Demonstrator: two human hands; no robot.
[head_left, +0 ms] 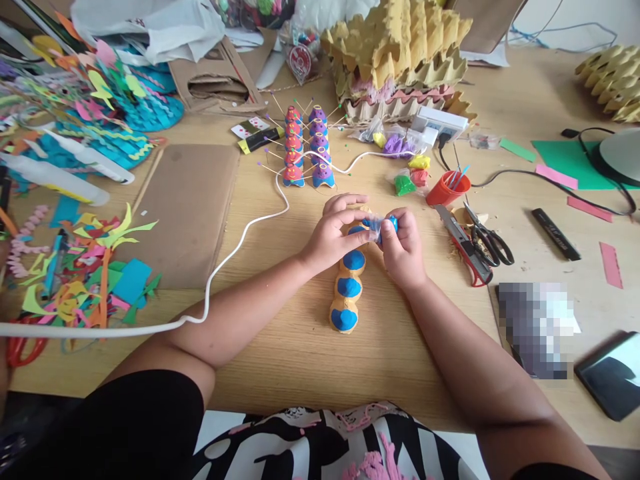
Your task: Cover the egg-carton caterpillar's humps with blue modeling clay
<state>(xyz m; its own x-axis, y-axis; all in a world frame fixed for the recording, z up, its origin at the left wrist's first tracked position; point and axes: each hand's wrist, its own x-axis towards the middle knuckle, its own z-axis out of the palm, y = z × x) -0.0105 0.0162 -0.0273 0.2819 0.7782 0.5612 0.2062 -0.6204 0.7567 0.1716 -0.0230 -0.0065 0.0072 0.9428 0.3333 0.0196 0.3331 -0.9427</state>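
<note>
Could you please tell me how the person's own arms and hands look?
The left hand and right hand are bare, with no gloves or watch visible. Black sleeves stop above the elbows; the garment's front is black and white with pink markings.

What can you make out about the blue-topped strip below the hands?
The strip is a row of rounded, orange-yellow bumps, domes up, looking like painted egg-carton pulp. Matte blue patches, perhaps clay, cap the visible bumps. It lies on the wooden table, pointing away from the person and slanting slightly right. The left hand and right hand partly cover its far end; whether either touches it is unclear.
</note>
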